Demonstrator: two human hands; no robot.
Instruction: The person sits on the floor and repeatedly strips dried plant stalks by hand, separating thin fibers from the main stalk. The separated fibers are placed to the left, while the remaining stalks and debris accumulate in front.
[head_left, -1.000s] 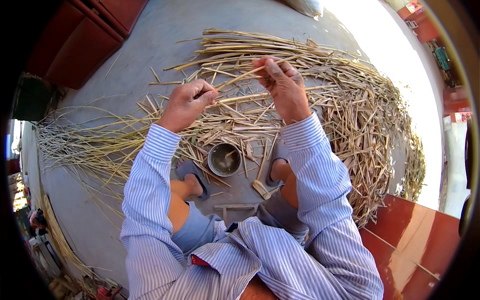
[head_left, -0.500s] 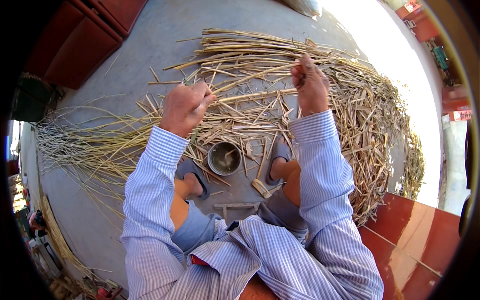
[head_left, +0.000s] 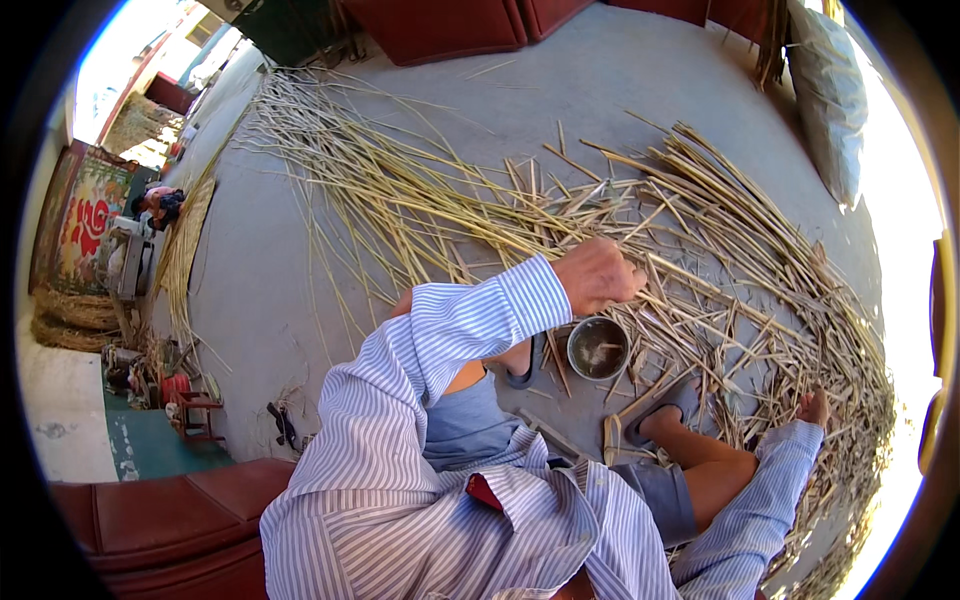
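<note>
My left hand (head_left: 598, 275) is closed in a fist, just beyond a round metal bowl (head_left: 572, 358) that holds murky liquid and a stick-like thing. Whatever lies within those fingers is hidden; long dry stalks (head_left: 690, 275) lie beside and beneath the hand. Far over to the right, my right hand (head_left: 813, 408) hangs low over a heap of dry leaf sheaths and short stalk pieces (head_left: 840, 375). It looks small and its fingers seem curled together; what they hold, if anything, cannot be made out. A bundle of thin yellow stalks (head_left: 400, 200) stretches away to the upper left.
A small wooden-handled tool (head_left: 611, 438) lies on the floor between my feet. Red padded seats (head_left: 435, 30) stand at the far side, and another (head_left: 170, 520) is at the lower left. A stuffed pale sack (head_left: 825, 100) leans at the upper right. A red stool (head_left: 200, 415) is at the left.
The view has swung to the left. My hands were raised over the stalks with one between them; now my right hand is far out to the right and low, my left near the bowl.
</note>
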